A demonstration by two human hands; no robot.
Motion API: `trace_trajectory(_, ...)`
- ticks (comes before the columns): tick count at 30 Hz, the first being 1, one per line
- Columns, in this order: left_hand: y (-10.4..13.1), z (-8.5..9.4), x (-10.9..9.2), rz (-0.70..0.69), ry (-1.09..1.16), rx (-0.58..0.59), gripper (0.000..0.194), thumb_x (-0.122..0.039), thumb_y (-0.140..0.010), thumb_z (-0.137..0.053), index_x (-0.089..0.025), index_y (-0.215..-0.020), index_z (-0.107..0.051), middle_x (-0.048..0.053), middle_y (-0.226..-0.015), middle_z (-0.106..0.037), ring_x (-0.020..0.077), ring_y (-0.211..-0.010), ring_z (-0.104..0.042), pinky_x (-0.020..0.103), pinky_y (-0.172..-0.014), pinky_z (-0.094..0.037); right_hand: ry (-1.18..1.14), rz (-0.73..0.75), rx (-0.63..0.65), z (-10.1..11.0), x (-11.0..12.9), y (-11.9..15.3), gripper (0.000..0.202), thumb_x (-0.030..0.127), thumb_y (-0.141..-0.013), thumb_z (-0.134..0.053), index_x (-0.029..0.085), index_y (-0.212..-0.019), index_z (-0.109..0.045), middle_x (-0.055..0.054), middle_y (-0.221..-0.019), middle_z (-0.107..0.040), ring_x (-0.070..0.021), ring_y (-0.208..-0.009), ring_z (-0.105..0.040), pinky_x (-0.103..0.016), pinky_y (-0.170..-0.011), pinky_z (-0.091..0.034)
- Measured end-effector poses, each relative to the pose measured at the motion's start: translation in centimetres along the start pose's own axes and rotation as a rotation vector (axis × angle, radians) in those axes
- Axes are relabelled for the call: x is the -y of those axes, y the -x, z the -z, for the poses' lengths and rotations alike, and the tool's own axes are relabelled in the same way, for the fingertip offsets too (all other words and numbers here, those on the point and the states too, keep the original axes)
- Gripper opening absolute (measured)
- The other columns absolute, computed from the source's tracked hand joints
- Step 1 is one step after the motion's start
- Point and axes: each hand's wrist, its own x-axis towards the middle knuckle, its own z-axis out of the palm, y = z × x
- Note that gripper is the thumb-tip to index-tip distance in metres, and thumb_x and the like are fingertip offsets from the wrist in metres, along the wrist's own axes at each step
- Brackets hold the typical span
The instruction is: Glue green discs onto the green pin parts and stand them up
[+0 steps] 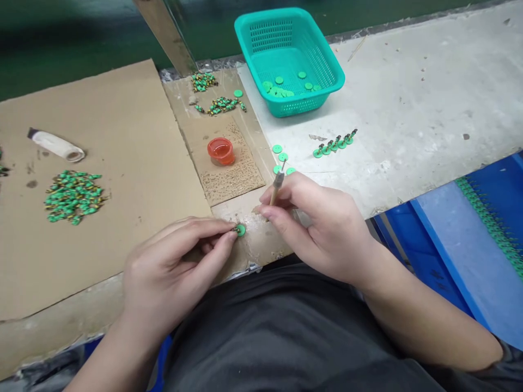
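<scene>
My left hand (pixel 175 256) pinches a small green-and-dark figurine, mostly hidden by the fingertips, at a round green disc (pixel 241 230) close to the table's front edge. Whether the figurine is joined to the disc cannot be made out. In my right hand (pixel 322 223), thumb and fingers close round a thin brush-like tool (pixel 277 188) with a wooden handle and a dark collar, its narrow tip pointing up and away. Just beyond that tip lie several loose green discs (pixel 277 148). A small red cup (pixel 220 151) with liquid in it stands on speckled cardboard (pixel 241 182).
A turquoise basket (pixel 290 106) holding green discs stands at the back. Right of centre is a row of discs with figurines (pixel 335 144). Cardboard (pixel 134 141) on the left bears a figurine pile (pixel 74 197) and a rolled tube (pixel 57 144). Blue trays (pixel 441 239) sit below right.
</scene>
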Motion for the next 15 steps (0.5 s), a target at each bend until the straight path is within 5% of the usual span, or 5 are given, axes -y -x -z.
trace_trajectory(6,0.2,-0.3,-0.7,-0.047,-0.089,-0.008,0.006,-0.029,-0.112,-0.084,-0.034,-0.113,-0.085,-0.008,-0.109,-0.092,0.012,-0.092,-0.085,0.025,-0.093,-0.067,0.089,-0.025,0.109,1.1,0.8,-0.2,0.014,0.036,-0.124,-0.064,0.026,-0.119,-0.072,-0.003,-0.109,-0.086,-0.0209,-0.096,-0.086,-0.031,-0.085,-0.067)
trace_trajectory(11,0.5,-0.5,-1.1,0.0,-0.092,-0.047,0.005,-0.031,-0.112,-0.084,-0.031,-0.108,-0.087,-0.006,-0.109,-0.092,0.0143,-0.094,-0.085,0.028,-0.093,-0.066,0.122,-0.05,0.126,1.8,1.2,-0.7,0.009,0.032,-0.121,-0.068,0.03,-0.119,-0.077,-0.003,-0.121,-0.087,-0.024,-0.105,-0.088,-0.036,-0.098,-0.071)
trace_trajectory(15,0.3,-0.4,-1.2,0.009,-0.089,-0.028,0.009,-0.03,-0.111,-0.081,-0.029,-0.105,-0.088,-0.005,-0.106,-0.093,0.014,-0.09,-0.083,0.027,-0.089,-0.063,0.062,-0.047,0.128,2.2,1.1,-1.0,0.01,0.035,-0.117,-0.076,0.036,-0.107,-0.078,0.0,-0.111,-0.089,-0.0217,-0.105,-0.088,-0.03,-0.095,-0.071)
